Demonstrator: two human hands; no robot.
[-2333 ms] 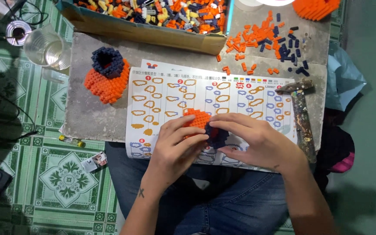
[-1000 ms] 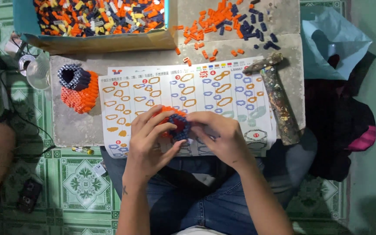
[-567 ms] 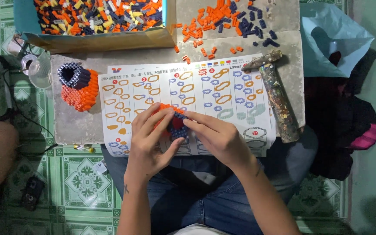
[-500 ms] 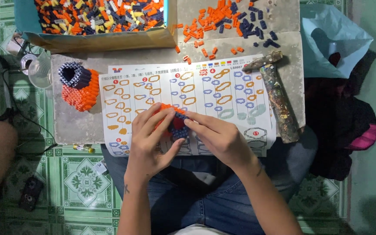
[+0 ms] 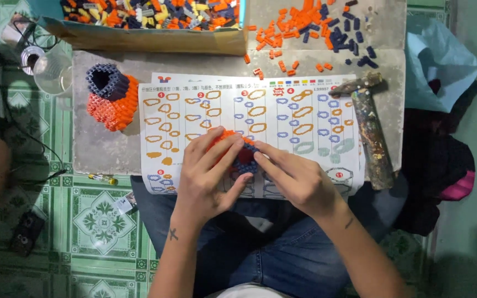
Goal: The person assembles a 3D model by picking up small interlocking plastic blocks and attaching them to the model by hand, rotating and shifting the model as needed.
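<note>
Both hands closed around a small orange-and-blue block piece (image 5: pixel 242 153) over the instruction sheet (image 5: pixel 315 118) — left hand (image 5: pixel 212 174) cupping it, right hand (image 5: pixel 296 179) pinching its edge, finished block model (image 5: pixel 111 97) well apart, hammer (image 5: pixel 368 127) near the right

Small orange-and-blue brick model (image 5: pixel 242 155) lies on the printed sheet, mostly hidden.
</note>
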